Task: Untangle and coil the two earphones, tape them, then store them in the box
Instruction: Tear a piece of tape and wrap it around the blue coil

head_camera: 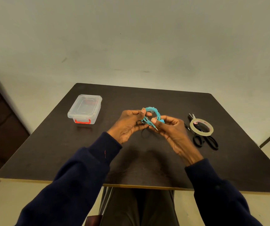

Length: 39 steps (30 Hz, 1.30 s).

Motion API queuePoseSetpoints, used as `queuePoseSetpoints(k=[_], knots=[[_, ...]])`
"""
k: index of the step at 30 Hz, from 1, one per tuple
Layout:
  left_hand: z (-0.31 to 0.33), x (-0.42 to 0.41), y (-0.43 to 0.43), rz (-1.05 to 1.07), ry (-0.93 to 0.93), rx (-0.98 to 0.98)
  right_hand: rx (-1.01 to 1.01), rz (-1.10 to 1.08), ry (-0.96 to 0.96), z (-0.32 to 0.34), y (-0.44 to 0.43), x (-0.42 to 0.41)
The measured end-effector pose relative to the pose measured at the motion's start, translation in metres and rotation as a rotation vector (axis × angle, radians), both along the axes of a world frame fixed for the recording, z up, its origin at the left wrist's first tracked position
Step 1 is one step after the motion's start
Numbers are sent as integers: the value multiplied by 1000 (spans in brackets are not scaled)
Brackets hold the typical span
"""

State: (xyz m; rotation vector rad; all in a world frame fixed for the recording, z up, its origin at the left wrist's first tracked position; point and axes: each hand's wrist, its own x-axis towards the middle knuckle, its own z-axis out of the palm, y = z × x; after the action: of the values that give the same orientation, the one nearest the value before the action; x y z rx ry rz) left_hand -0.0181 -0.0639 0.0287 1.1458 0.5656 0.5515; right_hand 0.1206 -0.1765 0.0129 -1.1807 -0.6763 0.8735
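Observation:
A turquoise earphone (pixel 153 112) is wound into a small coil held above the middle of the table. My left hand (pixel 128 123) pinches the coil's left side between thumb and fingers. My right hand (pixel 171 128) pinches the lower right part, where the metal plug sticks out below my thumb. A black earphone cable (pixel 143 133) lies on the table under my hands, mostly hidden. A roll of clear tape (pixel 201 125) lies to the right. The clear plastic box (pixel 85 108) with a red latch stands lid-on at the far left.
Black-handled scissors (pixel 206 139) lie under and beside the tape roll. The dark table (pixel 147 160) ends close to my lap at the front. A wall stands just behind the table's far edge.

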Motion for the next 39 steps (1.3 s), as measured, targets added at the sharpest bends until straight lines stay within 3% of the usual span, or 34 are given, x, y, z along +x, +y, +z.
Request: queuePoseSetpoints(k=[3, 9, 13, 18, 24, 32, 39], knots=[[2, -2, 2, 17, 0, -31, -40, 2, 1, 2, 0, 2], [1, -5, 4, 71, -9, -116, -57, 12, 181, -6, 2, 5], [-5, -5, 7, 132, 32, -45, -45, 26, 237, -12, 5, 4], [-6, -2, 7, 190, 114, 58, -58, -2, 195, -15, 8, 5], [-5, -2, 9, 184, 62, -20, -51, -36, 206, -13, 11, 0], [-3, -10, 19, 172, 76, 6, -153, 10, -17, -5, 12, -4], [-5, -16, 24, 140, 83, 45, -184, 21, 85, 0, 12, -1]])
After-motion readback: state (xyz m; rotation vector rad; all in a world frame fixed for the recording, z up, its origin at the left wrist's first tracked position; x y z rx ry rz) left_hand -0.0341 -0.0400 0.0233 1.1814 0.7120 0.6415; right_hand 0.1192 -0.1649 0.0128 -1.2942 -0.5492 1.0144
